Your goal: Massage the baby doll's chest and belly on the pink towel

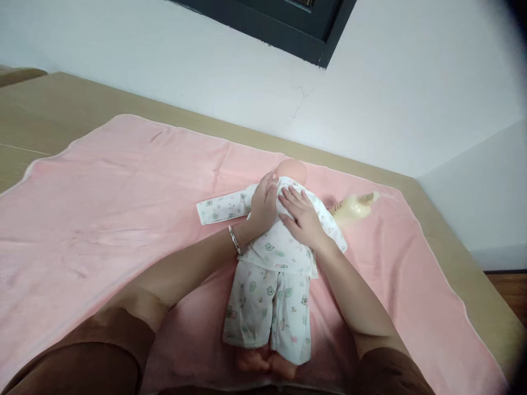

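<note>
A baby doll (291, 170) lies on its back on a pink blanket (123, 197), dressed in a white printed top (284, 247) and matching trousers (267, 307). My left hand (263, 204) rests on the doll's chest near the collar, fingers curled against the fabric. My right hand (300, 216) lies flat on the top beside it, fingers spread. One empty sleeve (222, 208) stretches out to the left. The doll's bare arm (356, 206) sticks out to the right. Its feet (267, 365) show below the trouser legs.
The blanket covers a wooden surface (45, 109) that runs along a white wall (247, 71). A dark window frame (288, 27) is at the top. Wooden floor (510, 291) shows at the right beyond the surface's edge.
</note>
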### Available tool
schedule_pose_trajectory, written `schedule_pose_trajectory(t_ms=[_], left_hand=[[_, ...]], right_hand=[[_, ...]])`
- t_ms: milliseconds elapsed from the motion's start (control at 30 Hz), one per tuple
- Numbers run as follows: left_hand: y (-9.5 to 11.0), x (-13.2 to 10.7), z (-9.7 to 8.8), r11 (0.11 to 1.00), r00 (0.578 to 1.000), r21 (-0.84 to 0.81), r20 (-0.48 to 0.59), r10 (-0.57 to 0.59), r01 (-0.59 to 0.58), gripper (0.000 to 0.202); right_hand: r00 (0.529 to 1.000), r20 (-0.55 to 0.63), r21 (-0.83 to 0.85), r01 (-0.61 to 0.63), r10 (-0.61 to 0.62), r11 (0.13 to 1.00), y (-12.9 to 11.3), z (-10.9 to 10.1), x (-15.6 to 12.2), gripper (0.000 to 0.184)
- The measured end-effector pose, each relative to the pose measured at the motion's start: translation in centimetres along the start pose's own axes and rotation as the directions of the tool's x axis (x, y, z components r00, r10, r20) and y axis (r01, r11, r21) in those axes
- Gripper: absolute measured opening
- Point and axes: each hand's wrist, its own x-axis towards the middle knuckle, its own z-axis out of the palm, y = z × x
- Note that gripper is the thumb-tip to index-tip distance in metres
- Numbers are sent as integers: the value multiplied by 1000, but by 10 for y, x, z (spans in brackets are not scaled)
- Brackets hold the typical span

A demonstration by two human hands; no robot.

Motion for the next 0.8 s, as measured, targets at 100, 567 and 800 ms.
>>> schedule_pose_trajectory(t_ms=[100, 567, 800], left_hand=[[-2, 2, 0, 995, 999, 81, 5, 51, -52, 35], [-17, 4, -6, 914, 956, 279, 112, 272, -293, 32], [-15, -1, -12, 682, 887, 568, 332, 322, -461, 36]], right_hand=[[980, -73, 50, -182, 185, 982, 12, 2, 2, 57], [982, -43, -31, -187, 185, 982, -2, 0, -2, 56], [909, -143, -173, -412, 391, 895, -5, -2, -1, 62]])
